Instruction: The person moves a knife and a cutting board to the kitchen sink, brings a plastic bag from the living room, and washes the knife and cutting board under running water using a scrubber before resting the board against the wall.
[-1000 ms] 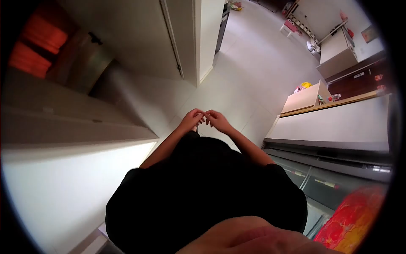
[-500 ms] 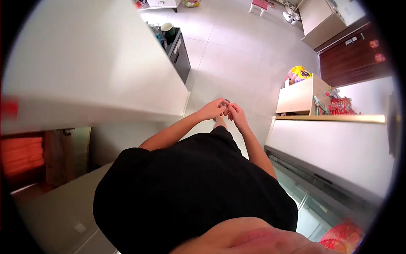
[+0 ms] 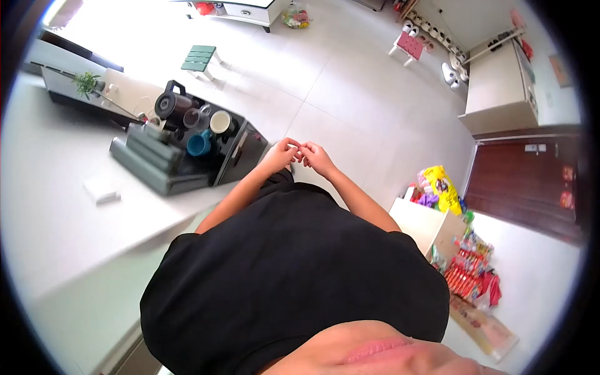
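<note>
Off the dark cabinet's right edge [image 3: 250, 157], the left hand [image 3: 278, 157] and right hand [image 3: 318, 159] meet, fingers loosely curled, seemingly empty; a leftward swing could topple the cream mug [image 3: 220, 122].

On the cabinet [image 3: 240, 159], a jug [image 3: 172, 105] is noted at the far-left corner; a mug [image 3: 220, 122] is placed near the right edge. Beyond the cabinet, a stool [image 3: 200, 58] is recorded; shoes [image 3: 449, 75] are found well to its right, on the floor [image 3: 344, 87].
</note>
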`<state>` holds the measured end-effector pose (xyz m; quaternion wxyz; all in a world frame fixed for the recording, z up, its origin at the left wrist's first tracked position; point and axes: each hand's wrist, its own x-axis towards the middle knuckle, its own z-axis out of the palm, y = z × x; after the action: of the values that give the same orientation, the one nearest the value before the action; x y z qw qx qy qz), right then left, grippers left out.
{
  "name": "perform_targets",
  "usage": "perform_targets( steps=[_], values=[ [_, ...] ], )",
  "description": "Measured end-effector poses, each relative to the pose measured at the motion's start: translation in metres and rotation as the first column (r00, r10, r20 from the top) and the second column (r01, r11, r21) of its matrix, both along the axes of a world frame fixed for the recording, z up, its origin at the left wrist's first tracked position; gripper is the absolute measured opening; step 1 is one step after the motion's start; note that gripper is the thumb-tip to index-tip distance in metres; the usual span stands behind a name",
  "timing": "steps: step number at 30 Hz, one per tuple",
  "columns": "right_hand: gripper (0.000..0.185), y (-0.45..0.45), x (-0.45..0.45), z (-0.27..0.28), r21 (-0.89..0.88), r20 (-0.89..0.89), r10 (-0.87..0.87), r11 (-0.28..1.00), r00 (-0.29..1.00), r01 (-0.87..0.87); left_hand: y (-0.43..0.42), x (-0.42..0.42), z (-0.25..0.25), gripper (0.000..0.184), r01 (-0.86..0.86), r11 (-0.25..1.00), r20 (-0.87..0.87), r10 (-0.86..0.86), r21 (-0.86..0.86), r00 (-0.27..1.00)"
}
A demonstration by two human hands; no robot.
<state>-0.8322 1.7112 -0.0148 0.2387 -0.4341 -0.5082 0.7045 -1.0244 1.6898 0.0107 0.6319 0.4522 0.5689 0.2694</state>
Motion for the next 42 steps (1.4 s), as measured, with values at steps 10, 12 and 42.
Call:
perform_targets(
  steps=[10,12,42],
  values=[
    [0.027,0.348,0.011,-0.025,-0.009,0.171,-0.146,0.989,0.974,0.15,0.385,0.002,-0.04,0.028,0.144,0.989,0.0,-0.145,0.038,0.99],
    [0.028,0.414,0.014,-0.017,-0.053,0.162,-0.194,0.977,0.968,0.204,0.456,0.004,-0.026,0.028,0.261,0.963,-0.049,-0.258,0.071,0.965],
    [0.019,1.284,-0.063,-0.439,0.084,0.689,0.048,0.986,0.723,-0.145,1.256,-0.086,-0.458,0.03,-0.665,0.487,-0.084,0.768,-0.567,0.634]
  ],
)
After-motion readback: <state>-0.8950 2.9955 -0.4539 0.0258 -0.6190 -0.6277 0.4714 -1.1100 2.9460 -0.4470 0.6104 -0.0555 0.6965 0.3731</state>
